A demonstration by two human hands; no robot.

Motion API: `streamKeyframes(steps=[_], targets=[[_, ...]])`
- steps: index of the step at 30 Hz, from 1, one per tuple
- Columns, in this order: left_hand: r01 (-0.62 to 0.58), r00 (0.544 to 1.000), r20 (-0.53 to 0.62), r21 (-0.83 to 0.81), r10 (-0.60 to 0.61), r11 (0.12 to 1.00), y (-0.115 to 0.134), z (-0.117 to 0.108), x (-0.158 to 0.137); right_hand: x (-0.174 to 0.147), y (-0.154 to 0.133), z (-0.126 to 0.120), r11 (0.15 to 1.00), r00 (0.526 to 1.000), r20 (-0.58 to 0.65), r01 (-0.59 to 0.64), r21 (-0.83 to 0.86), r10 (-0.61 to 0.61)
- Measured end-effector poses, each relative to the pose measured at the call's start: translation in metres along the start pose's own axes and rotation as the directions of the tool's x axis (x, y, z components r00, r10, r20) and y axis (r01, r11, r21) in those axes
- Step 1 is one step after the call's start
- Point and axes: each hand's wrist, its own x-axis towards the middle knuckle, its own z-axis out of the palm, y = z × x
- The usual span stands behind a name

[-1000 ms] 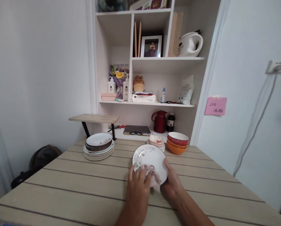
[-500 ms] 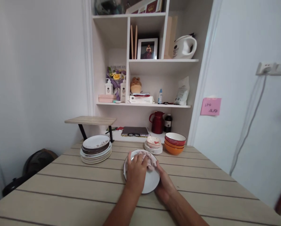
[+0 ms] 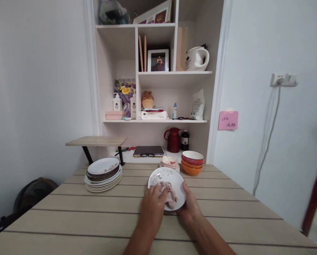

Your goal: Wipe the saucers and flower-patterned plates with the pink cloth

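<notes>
A white plate (image 3: 178, 180) with a dark rim and a grey floral print is tilted toward me above the table. My right hand (image 3: 191, 207) grips its right edge, thumb on top and fingers underneath. My left hand (image 3: 154, 203) presses a crumpled pinkish cloth (image 3: 170, 198) against the plate's face, fingers bent over it. Part of the cloth is hidden under those fingers. Behind the plate, small dishes (image 3: 169, 162) with a red pattern stand on a stack of saucers, partly covered by the plate.
A stack of plates (image 3: 103, 166) stands at the left, before a small raised wooden shelf (image 3: 96, 141). Red and orange bowls (image 3: 192, 164) are stacked at the back right. Behind are a closed laptop (image 3: 149, 150), glasses, a red jug (image 3: 173, 140) and a dark bottle (image 3: 185, 140).
My left hand and the cloth have moved down the plate, uncovering the floral print near its far rim. The plate is tilted more toward me. The whole view has shifted slightly.
</notes>
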Motion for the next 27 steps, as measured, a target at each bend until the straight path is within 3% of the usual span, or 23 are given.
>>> streamKeyframes(steps=[3, 7, 10, 13, 16, 21, 24, 27], targets=[[-0.058, 0.998, 0.007, -0.055, 0.059, 0.997, 0.002, 0.004, -0.001, 0.0, -0.004, -0.003, 1.0, 0.999, 0.029, -0.013, -0.027, 0.014], [-0.03, 0.999, 0.01, -0.087, 0.031, 0.996, -0.001, 0.0, 0.001, -0.001, 0.006, 0.001, 0.994, 0.985, 0.144, -0.084, -0.072, 0.093], [0.097, 0.995, -0.016, -0.015, -0.097, 0.995, -0.005, -0.004, 0.004, -0.004, 0.015, 0.008, 0.99, 0.981, 0.161, -0.091, -0.106, 0.108], [0.282, 0.959, -0.051, 0.059, -0.279, 0.958, -0.011, -0.006, 0.004, -0.007, 0.017, 0.011, 0.987, 0.988, 0.113, -0.092, -0.133, 0.107], [0.345, 0.939, -0.027, 0.066, -0.344, 0.936, -0.017, -0.009, 0.003, -0.006, 0.012, 0.009, 0.994, 0.996, 0.037, -0.083, -0.076, 0.086], [0.219, 0.974, 0.065, -0.012, -0.218, 0.976, -0.009, -0.013, 0.002, 0.0, -0.001, 0.001, 0.999, 0.994, -0.103, -0.031, 0.025, 0.033], [0.048, 0.993, 0.112, -0.098, -0.037, 0.994, 0.001, -0.009, 0.0, 0.003, -0.005, -0.002, 1.0, 0.996, -0.092, -0.01, 0.027, 0.012], [-0.013, 0.992, 0.12, -0.137, 0.029, 0.99, 0.006, -0.003, -0.002, 0.002, -0.005, -0.002, 0.999, 0.999, -0.042, -0.03, -0.035, 0.028]])
